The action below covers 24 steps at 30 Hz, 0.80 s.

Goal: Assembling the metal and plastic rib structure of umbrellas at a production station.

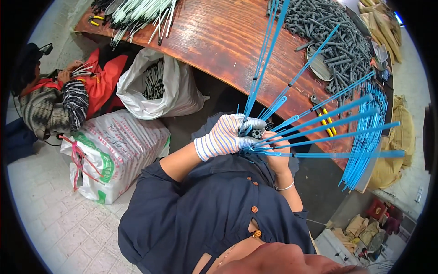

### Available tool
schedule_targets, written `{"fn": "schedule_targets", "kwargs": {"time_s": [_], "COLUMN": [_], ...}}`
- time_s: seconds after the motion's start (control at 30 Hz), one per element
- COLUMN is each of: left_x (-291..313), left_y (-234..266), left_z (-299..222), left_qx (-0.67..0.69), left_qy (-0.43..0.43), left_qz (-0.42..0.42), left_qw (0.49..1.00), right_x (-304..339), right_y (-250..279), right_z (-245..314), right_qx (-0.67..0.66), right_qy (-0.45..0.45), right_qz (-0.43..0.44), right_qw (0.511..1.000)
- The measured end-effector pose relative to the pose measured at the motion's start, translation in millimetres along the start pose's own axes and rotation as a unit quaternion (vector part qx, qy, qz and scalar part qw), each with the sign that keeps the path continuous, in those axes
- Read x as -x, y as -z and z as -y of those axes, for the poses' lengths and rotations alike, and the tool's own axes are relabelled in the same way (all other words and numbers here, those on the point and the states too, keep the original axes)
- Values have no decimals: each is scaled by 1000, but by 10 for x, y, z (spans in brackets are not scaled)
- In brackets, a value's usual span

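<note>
My left hand [220, 138], in a white glove with coloured stripes, is closed around a small black round hub [257, 133] at my lap. Long blue rods [335, 119], like umbrella ribs, fan out from the hub upward and to the right. Some carry small black joints and flat looped ends. My bare right hand [279, 155], with a bracelet at the wrist, is closed at the hub's right side, its fingers partly hidden behind the rods. It pinches at the rods' inner ends; exactly what lies between the fingertips is hidden.
On the wooden table [214, 32] lie grey plastic parts [337, 55], a round dish [318, 64], loose blue rods [365, 146], yellow-handled pliers [327, 121] and white rods [141, 16]. Sacks [121, 150] stand at left, near a seated person [54, 100] handling rods.
</note>
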State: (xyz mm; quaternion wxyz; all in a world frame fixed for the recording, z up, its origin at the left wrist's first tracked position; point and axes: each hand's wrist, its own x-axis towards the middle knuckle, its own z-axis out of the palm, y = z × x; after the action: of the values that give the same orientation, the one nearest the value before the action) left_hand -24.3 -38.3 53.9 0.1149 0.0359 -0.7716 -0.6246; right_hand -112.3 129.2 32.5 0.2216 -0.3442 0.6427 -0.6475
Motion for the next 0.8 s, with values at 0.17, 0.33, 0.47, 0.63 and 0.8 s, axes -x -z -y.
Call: {"fn": "schedule_targets", "kwargs": {"time_s": [0.17,0.33,0.47,0.63,0.8], "left_x": [33,48,6,-100,-11], "left_y": [31,-6,14,-25,-68], "left_z": [12,59,-48,11,22], "left_qx": [11,31,3,-104,-67], "left_qy": [3,-3,8,-154,-69], "left_qz": [23,27,34,3,11], "left_qw": [1000,999,999,983,995], "right_x": [4,-189,-227,-187,-190], "right_y": [33,124,152,85,112], "right_z": [-86,-12,-8,-29,-44], "right_qx": [-76,110,176,71,84], "right_qy": [-139,-53,-81,-35,-10], "right_qz": [20,107,168,66,71], "right_qw": [987,987,967,995,994]}}
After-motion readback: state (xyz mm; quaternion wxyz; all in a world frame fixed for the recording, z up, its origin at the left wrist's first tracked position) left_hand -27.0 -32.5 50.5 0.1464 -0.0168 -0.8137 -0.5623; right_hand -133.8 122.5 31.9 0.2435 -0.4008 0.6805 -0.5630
